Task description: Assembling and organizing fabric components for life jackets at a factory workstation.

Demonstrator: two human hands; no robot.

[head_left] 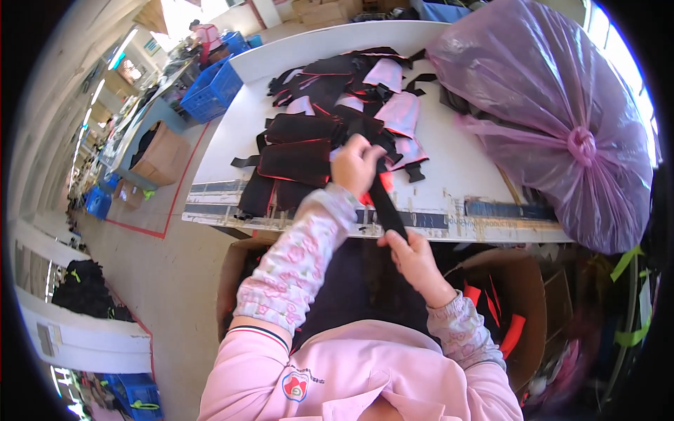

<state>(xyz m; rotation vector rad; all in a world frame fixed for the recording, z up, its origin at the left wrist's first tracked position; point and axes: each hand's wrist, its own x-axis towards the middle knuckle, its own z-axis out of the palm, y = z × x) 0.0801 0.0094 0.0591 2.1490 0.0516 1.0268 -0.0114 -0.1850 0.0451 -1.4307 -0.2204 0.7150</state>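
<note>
A black strap (385,205) stretches between my two hands, over the front edge of the white table (456,179). My left hand (353,165) is closed on its upper part, beside the heap of sewn pieces. Nearer to me, my right hand (415,263) pinches the strap's lower end between thumb and fingers. Black fabric pieces (295,160) with red edging are heaped to the left of and beyond my left hand. Some pieces show pale panels (399,114), and short black straps stick out from them. My left hand hides part of the piece under it.
A big tied purple plastic bag (540,91) bulges over the table's right side. Below the front edge, a cardboard box (523,316) holds black and orange-red material. Blue crates (212,90) and another cardboard box (163,154) stand to the left. Another person (205,36) is far off at the back left.
</note>
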